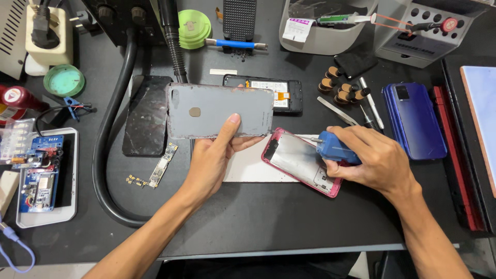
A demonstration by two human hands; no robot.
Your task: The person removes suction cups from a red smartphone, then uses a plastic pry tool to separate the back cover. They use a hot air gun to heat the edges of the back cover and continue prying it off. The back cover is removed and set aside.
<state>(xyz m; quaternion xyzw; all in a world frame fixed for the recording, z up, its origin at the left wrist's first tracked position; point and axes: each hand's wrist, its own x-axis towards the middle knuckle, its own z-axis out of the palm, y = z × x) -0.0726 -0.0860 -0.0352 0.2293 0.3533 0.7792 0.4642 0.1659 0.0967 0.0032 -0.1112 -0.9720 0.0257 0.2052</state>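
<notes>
Grey phone back cover [219,110]: one, held above the bench [258,217] by the left hand [212,160], thumb pressed on its outer face, fingers behind its lower edge. It hangs level, in front of an opened phone body [281,93] lying on the bench.

Red-framed phone [297,160]: one, lying tilted on one white mat [248,168], inner metal side up. The right hand [374,160] is closed round one blue-handled tool [336,147], whose tip points toward the upper part of the red frame; whether the tip touches cannot be told.

Other phones counted: one dark cracked panel [147,113] left of the grey cover, one blue phone [413,119] at the right.

Loose parts: one narrow circuit board [163,165] below the dark panel. One white tray [49,181] at the left edge holds blue circuit boards. One black hose [111,129] curves across the bench. Tweezers [338,111] and a cluster of small brown-tipped pieces [341,89] lie between the opened phone and the blue phone; their exact count cannot be told.
</notes>
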